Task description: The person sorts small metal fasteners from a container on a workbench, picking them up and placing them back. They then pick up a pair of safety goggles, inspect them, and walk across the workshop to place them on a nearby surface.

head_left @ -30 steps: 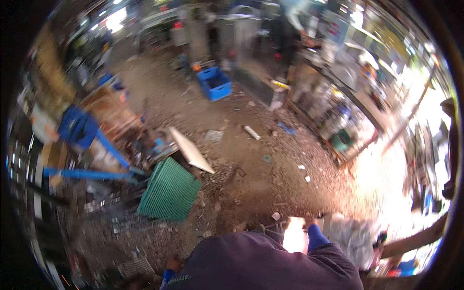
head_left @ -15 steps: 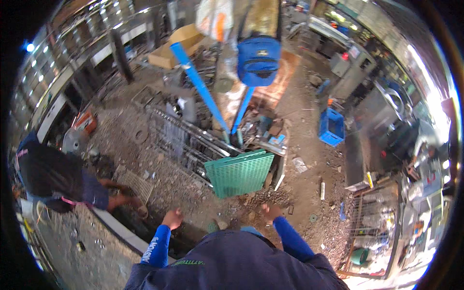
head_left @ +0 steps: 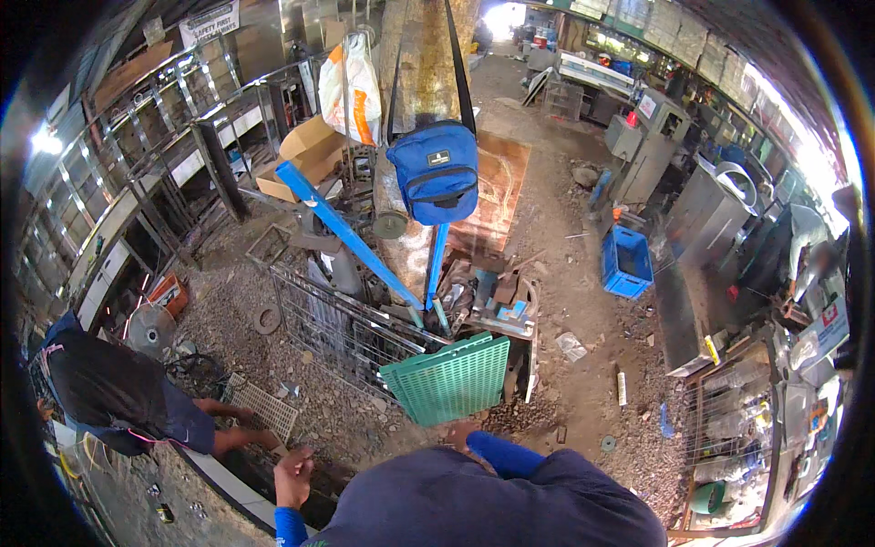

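My left hand (head_left: 293,476) is raised at the lower left, beside the bench edge, its fingers curled in with nothing showing between them. Close to the front of my dark shirt is my right hand (head_left: 461,433); the shirt partly covers it and its fingers are hard to make out. Just beyond it leans a green perforated plastic panel (head_left: 447,381), propped against a wire rack (head_left: 333,319) of metal pieces. A blue bag (head_left: 437,171) hangs by a black strap on a thick post, above two slanted blue bars (head_left: 351,239).
At left a person in dark clothes (head_left: 114,383) bends near a fan (head_left: 150,328). A blue crate (head_left: 626,263) stands on the gravelly ground at right, before metal cabinets (head_left: 702,219). A shelf cage (head_left: 729,438) lines the lower right, and a bench (head_left: 164,483) the lower left.
The view has tilted up and shows more of the far workshop. My right hand has drawn in toward my body; my left hand sits lower and further left in the picture.
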{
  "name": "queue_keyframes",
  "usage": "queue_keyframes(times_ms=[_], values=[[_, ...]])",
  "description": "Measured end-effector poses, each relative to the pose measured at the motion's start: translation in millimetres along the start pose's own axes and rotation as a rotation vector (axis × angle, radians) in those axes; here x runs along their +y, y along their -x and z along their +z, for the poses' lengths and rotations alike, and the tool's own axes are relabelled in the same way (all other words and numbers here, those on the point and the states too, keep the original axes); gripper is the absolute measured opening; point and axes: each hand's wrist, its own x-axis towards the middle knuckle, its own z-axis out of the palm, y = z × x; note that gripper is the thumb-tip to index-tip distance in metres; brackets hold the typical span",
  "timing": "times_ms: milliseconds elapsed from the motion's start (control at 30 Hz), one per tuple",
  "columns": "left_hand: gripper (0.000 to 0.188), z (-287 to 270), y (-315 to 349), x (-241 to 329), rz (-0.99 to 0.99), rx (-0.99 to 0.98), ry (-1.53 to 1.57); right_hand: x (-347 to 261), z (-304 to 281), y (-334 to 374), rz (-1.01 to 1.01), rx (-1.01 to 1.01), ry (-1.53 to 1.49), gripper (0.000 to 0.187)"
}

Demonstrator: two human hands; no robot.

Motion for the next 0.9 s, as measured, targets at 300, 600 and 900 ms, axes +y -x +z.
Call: queue_keyframes(times_ms=[300, 600, 900], values=[[0.048, 11, -22, 77, -0.146, 0.1, 0.305, 124, 25, 112, -0.203, 0.076, -0.467, 0.046], [0.085, -142, -102, 98, 0.326, 0.574, 0.994, 134, -66, 84, 0.972, -0.035, -0.833, 0.026], [0.104, -316, -202, 90, 0.983, 0.95, 1.345, -39, -20, -87, 0.325, -0.409, -0.127, 0.023]])
